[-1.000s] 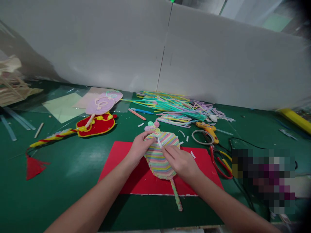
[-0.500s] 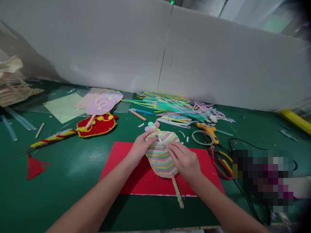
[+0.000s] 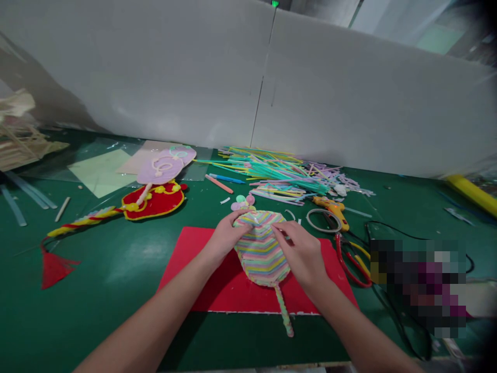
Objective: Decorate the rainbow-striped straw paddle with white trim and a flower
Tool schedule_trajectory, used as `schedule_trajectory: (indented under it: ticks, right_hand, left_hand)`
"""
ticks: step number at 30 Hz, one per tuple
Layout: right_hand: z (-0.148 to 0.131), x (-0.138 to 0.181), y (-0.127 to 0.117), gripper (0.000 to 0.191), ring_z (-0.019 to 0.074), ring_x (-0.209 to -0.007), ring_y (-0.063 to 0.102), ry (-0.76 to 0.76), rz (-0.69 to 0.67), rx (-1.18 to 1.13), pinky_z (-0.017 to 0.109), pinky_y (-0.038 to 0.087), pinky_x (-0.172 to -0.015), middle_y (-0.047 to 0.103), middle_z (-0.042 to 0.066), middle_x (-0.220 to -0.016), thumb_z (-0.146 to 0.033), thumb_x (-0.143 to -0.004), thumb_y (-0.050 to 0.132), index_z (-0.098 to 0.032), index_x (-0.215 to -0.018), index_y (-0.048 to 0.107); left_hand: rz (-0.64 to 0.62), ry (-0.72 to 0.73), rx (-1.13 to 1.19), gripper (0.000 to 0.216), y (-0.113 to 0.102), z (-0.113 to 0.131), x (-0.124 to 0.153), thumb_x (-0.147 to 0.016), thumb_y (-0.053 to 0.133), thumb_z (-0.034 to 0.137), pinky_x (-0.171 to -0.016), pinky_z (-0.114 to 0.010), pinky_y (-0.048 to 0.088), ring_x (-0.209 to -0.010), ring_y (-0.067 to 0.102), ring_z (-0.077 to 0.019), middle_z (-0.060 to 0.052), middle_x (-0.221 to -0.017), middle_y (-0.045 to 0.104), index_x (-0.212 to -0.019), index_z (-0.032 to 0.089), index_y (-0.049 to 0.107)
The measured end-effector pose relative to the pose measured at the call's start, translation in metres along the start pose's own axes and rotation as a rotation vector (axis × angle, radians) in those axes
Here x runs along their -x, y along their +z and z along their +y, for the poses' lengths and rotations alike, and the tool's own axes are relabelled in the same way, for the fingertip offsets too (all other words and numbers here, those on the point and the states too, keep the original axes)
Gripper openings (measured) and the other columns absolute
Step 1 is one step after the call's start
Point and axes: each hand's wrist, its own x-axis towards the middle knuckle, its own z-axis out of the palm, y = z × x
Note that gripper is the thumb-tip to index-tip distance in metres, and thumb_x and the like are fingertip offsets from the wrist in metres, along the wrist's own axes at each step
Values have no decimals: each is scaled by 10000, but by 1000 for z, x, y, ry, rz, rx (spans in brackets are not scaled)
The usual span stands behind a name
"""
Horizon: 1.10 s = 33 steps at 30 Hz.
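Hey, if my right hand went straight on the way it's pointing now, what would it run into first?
Your right hand would most likely meet the striped fan first, with your left hand farther along that line. Depth is unclear, so it may already be touching the fan.

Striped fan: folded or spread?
Spread: the striped fan shows a broad, rounded face between left hand and right hand, handle extending below.

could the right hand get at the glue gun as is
Probably yes: the glue gun lies near the right hand, its handle uncovered, though a pale ring lies between them.
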Motion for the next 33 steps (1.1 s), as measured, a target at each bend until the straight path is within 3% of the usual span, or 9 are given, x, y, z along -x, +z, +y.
schedule_trajectory:
  ticks: [6, 9, 13, 17, 21, 27, 33]
  right_hand:
    - [-4, -5, -6, 140, 147, -763, 638, 105, 59, -128, 240, 512, -660, 678, 37, -823, -214, -860, 513, -190, -863, 650]
    - [-6, -10, -10, 138, 160, -662, 638, 390, 108, -337, 251, 526, -544, 669, 33, -732, -295, -799, 596, -180, -823, 668]
    - [-11, -12, -10, 244, 138, -572, 619, 830, 130, -859, 217, 494, -415, 679, 25, -717, -372, -698, 697, -167, -828, 680]
    - [-20, -4, -2, 257, 62, -481, 543, 1063, 118, -1169, 132, 410, -354, 657, -7, -650, -356, -627, 763, -154, -774, 702]
    - [-31, 6, 6, 260, 39, -465, 533, 1149, 49, -1271, 106, 393, -349, 666, -7, -665, -351, -635, 766, -147, -784, 710]
    - [-40, 11, 6, 357, 52, -482, 570, 1271, 47, -1308, 109, 429, -354, 691, 3, -714, -337, -595, 797, -149, -882, 702]
    - [-41, 13, 1, 383, 76, -485, 605, 1318, 29, -1344, 129, 457, -344, 700, 26, -717, -322, -613, 790, -124, -923, 683]
  left_hand:
    - [-10, -24, 46, 462, 1, 2, 1, -597, 651, 195, -763, -292, 471, -912, 623, -233, -66, -1022, 685, -1057, 157, 631]
    - [-19, -23, 73, 438, 1, 0, 0, -602, 641, 168, -756, -283, 468, -905, 622, -222, -63, -1020, 685, -1039, 163, 636]
    - [-38, -32, 181, 430, 1, -3, -1, -615, 656, 184, -743, -281, 469, -879, 628, -209, -64, -1032, 685, -1044, 172, 638]
    - [-26, -22, 285, 336, 1, -2, -1, -626, 661, 215, -782, -275, 455, -899, 624, -198, -52, -1043, 687, -960, 178, 684]
    - [-6, -31, 297, 307, 1, 1, 1, -628, 656, 226, -803, -280, 445, -879, 629, -194, -40, -968, 709, -927, 180, 703]
    - [-2, -32, 275, 377, 1, 2, 1, -613, 683, 264, -760, -277, 457, -918, 622, -216, -74, -1099, 673, -977, 161, 681]
    - [3, -5, 223, 385, 0, 3, 2, -616, 702, 298, -773, -277, 448, -969, 601, -229, -85, -1098, 666, -972, 155, 671]
